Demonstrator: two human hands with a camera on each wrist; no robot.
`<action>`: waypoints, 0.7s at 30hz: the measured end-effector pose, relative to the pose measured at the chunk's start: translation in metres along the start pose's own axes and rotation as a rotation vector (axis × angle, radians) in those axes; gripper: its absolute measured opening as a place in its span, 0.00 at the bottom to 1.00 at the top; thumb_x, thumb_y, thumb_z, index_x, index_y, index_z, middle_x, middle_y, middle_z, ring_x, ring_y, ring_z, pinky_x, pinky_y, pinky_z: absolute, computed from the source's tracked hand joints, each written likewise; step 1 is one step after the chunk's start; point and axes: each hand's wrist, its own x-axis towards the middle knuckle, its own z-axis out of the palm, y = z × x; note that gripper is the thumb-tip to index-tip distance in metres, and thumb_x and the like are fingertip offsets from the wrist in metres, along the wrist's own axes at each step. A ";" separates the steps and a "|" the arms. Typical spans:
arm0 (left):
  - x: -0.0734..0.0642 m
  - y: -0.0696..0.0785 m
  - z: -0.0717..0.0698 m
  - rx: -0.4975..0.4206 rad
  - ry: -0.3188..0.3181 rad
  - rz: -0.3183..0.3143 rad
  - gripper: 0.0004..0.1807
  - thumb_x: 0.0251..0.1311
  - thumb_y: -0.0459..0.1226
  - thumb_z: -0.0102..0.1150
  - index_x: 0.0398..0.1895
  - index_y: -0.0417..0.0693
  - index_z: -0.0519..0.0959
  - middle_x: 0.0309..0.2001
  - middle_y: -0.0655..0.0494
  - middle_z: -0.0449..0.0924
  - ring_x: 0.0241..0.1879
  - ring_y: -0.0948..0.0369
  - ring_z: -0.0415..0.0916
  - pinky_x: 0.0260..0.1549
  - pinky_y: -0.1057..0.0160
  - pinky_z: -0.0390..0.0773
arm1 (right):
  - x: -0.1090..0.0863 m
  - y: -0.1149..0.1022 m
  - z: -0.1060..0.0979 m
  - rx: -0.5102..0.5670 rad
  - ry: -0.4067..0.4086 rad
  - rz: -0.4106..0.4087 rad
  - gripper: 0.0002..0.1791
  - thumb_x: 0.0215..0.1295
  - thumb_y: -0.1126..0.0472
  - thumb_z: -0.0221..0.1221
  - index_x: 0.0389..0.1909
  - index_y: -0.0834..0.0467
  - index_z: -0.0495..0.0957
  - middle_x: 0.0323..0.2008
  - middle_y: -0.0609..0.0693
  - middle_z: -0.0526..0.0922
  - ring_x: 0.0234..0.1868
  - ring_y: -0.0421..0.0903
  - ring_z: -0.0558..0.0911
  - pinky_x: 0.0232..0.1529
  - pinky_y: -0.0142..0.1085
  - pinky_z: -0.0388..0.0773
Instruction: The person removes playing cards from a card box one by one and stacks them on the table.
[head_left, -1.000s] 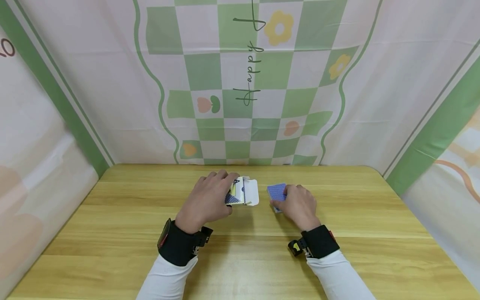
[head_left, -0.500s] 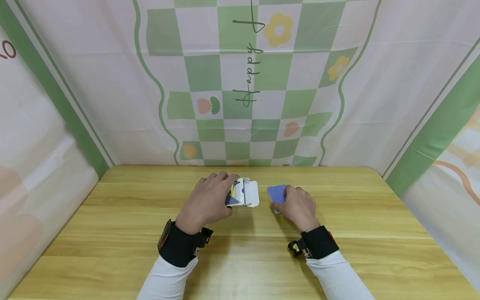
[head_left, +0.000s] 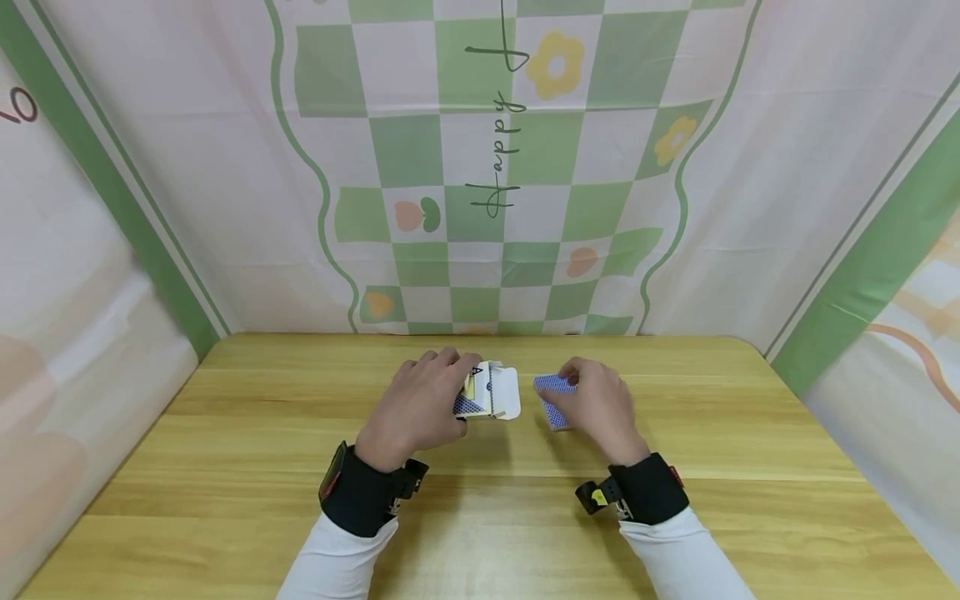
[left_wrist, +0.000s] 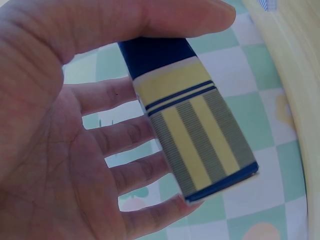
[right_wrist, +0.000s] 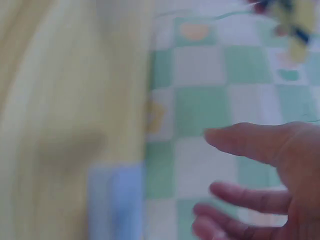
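My left hand (head_left: pixel 415 406) grips a playing card box (head_left: pixel 474 396), its white end flap folded out toward the right. In the left wrist view the thumb lies along one edge of the box (left_wrist: pixel 192 130) and the fingers reach behind it; its striped yellow and navy side shows. A deck of blue-backed playing cards (head_left: pixel 553 402) lies on the table, right of the flap. My right hand (head_left: pixel 600 407) hovers over the deck's right side, thumb and fingers parted. In the right wrist view this hand (right_wrist: pixel 260 185) holds nothing, and the blurred deck (right_wrist: pixel 116 202) is apart from it.
The wooden table (head_left: pixel 480 533) runs back to a hanging cloth (head_left: pixel 472 150) with green and white checks. More printed cloth hangs at the left and right sides. Each wrist wears a black band with a small camera.
My right hand has let go of the card deck and lifted slightly off it, uncovering more of the blue back. The left hand keeps its grip on the card box almost unmoved.
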 end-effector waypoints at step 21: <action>0.002 0.006 0.002 0.006 0.025 0.060 0.39 0.37 0.42 0.69 0.59 0.54 0.66 0.47 0.57 0.70 0.44 0.57 0.68 0.41 0.54 0.67 | -0.015 -0.049 -0.021 0.495 -0.195 -0.229 0.09 0.52 0.49 0.64 0.28 0.49 0.79 0.25 0.45 0.78 0.26 0.46 0.75 0.26 0.37 0.71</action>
